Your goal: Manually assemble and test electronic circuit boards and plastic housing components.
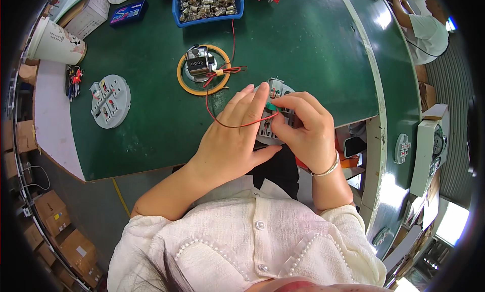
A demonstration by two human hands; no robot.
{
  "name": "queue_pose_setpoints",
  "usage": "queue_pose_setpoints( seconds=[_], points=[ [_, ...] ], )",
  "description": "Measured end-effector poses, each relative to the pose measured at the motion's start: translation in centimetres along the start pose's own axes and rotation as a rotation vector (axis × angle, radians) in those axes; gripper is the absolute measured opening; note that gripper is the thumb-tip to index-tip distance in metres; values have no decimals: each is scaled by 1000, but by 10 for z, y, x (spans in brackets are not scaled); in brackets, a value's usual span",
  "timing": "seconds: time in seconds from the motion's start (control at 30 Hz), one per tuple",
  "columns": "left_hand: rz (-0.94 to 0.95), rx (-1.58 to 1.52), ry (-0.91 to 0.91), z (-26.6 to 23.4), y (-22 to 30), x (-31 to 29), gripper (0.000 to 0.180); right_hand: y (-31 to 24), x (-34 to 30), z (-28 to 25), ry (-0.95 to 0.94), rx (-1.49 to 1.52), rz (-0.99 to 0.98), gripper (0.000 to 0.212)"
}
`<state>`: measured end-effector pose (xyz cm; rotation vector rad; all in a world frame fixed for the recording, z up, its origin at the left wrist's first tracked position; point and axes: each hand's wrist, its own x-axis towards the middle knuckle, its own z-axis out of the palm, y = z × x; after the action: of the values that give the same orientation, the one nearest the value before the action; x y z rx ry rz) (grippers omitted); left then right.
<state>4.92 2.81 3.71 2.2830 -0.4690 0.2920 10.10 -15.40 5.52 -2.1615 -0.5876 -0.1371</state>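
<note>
A round grey plastic base (pixel 268 135) with small metal contacts and slots sits at the table's near edge, partly covered by both hands. My left hand (pixel 225 123) lies along its left side, fingers stretched out, with the thumb by its near edge. My right hand (pixel 309 128) is over the right part of the base. Its thumb and index finger pinch a small green clip (pixel 272 107) on a red wire (pixel 237 126). The wire loops across my left hand to a tally counter (pixel 198 63). What the clip touches is partly hidden by my fingers.
The counter stands inside a yellow tape ring (pixel 181 82). A second round base (pixel 124 92) lies left. Behind are a blue tray (pixel 180 22) of small bulbs and a blue box (pixel 129 13). A paper cup (pixel 55 42) stands far left; a person (pixel 427 32) sits at upper right.
</note>
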Motion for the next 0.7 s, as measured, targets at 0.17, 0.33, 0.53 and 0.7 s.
queue_pose_setpoints(
  seconds=[0.17, 0.33, 0.53, 0.7],
  points=[
    [2, 10, 5, -1, 0, 2, 120, 0, 2, 5, 19, -43, -21, 26],
    [-2, 7, -7, 0, -3, 0, 116, -8, -3, -7, -11, 54, 116, 26],
    [-17, 5, -13, 1, -3, 0, 115, -10, -27, -1, -99, 82, -84, 32],
    [-10, 14, -14, 0, -3, 0, 115, -10, -28, -2, -132, 61, -104, 34]
  ],
)
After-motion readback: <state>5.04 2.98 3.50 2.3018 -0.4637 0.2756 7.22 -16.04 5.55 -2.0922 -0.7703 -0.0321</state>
